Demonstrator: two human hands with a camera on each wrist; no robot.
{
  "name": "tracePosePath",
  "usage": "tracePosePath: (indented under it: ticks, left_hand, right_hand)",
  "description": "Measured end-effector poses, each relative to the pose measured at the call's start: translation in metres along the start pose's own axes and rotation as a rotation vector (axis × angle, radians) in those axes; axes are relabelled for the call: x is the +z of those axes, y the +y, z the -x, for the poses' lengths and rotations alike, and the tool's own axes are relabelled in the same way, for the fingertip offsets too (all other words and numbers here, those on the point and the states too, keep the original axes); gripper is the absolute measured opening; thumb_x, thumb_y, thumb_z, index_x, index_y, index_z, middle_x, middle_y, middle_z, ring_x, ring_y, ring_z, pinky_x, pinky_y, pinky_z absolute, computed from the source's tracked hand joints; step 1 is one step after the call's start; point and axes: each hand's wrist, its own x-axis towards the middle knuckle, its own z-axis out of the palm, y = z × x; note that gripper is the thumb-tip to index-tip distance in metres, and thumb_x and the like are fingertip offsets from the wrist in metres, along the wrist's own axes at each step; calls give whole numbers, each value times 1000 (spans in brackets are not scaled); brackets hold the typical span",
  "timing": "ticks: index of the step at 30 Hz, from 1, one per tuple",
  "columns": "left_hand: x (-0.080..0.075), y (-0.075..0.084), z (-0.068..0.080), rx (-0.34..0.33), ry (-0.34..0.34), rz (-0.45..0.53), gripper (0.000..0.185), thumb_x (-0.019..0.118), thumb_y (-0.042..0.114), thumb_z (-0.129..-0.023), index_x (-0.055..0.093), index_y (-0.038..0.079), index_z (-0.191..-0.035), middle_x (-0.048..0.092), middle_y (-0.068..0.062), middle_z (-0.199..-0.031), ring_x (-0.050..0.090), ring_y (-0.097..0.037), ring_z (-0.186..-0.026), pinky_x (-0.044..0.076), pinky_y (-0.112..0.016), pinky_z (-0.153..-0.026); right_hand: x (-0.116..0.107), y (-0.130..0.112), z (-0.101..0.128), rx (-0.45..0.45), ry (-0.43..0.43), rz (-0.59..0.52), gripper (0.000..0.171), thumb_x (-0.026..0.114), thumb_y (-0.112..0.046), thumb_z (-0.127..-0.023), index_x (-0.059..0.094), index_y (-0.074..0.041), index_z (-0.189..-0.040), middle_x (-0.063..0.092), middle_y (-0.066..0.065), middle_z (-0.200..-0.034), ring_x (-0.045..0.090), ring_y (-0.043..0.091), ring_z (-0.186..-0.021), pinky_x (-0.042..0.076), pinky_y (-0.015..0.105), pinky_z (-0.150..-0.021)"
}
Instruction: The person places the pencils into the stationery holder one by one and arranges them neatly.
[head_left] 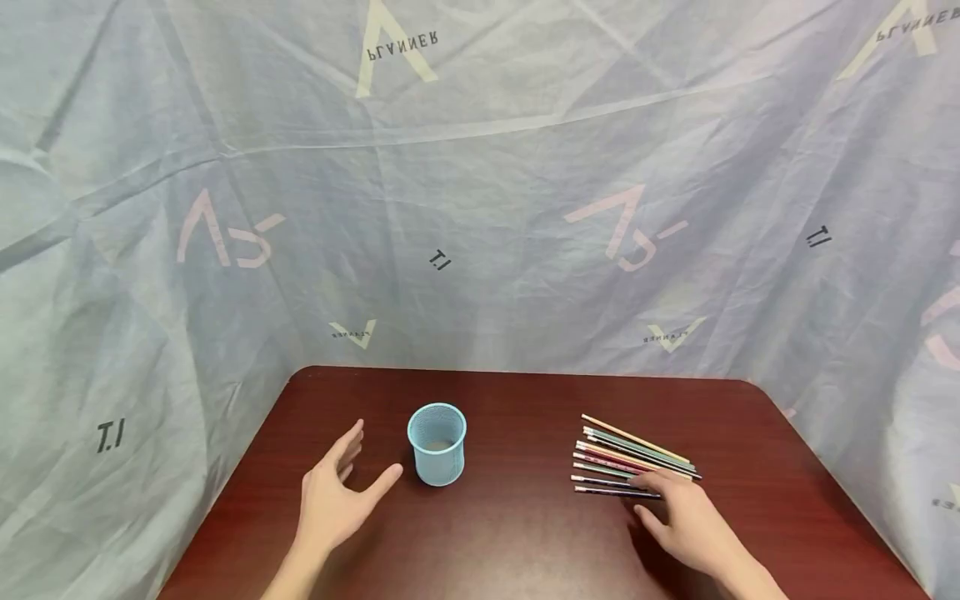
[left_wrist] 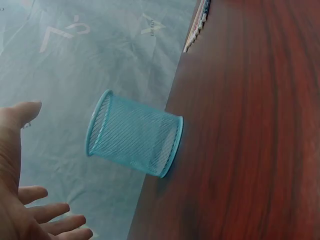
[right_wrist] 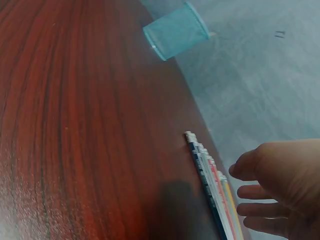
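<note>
A light blue mesh pen cup (head_left: 438,462) stands upright on the table, with nothing seen inside it. Just left of the cup, my left hand (head_left: 333,500) is spread, thumb apart from the fingers, and holds nothing. In the left wrist view the cup (left_wrist: 135,135) sits beyond the fingertips. Several pencils (head_left: 622,454) in black, green, red and yellow lie side by side at the right. Over their near right ends hovers my right hand (head_left: 686,521), its thumb and fingers parted. The right wrist view shows a gap between that hand (right_wrist: 270,190) and the pencils (right_wrist: 212,185).
The dark red-brown wooden table (head_left: 510,533) has rounded far corners. Grey-white fabric (head_left: 480,250) with printed letters hangs behind the table and along both sides. Bare tabletop lies between the cup and the pencils.
</note>
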Motion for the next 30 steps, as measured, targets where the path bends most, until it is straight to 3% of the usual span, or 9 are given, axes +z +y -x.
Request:
tracePosePath:
  ticks: [5,11,15,20,30]
  left_hand:
    - [15,2,-8,13,-29,77,86,95,39,-81,56,18,-155,66,-9,-150,65,-33,-137,58,-51,-109]
    - [36,3,-12,-14,-64,138,87,95,35,-81,55,14,-155,64,-10,-151,63,-32,-140,56,-51,-112]
    - [50,0,-12,-6,-58,151,90,96,33,-78,55,13,-155,64,-11,-152,65,-32,-138,57,-51,-110]
    - [65,-4,-12,38,-26,157,90,97,34,-78,57,8,-153,65,-16,-149,70,-35,-130,61,-50,-104]
    - [73,-13,-11,18,-2,183,82,97,29,-78,62,7,-148,70,-14,-143,75,-32,-120,64,-47,-99]
  right_hand:
    - [11,-1,-5,-66,17,11,38,93,-3,-69,77,-17,-100,75,-10,-97,71,9,-92,63,33,-77]
    - [18,-3,-4,-28,-37,10,33,91,-4,-75,77,-19,-101,74,-13,-98,71,12,-96,63,37,-83]
    - [21,-2,-2,-28,-18,22,32,91,-4,-74,78,-19,-99,73,-12,-96,71,14,-96,63,40,-84]
    - [25,2,-3,-74,-2,27,33,92,0,-68,76,-19,-90,70,-13,-86,66,10,-85,60,34,-74]
    - [24,1,-7,-52,-118,-73,30,88,5,-73,72,-20,-76,60,-14,-74,55,-4,-68,51,19,-56]
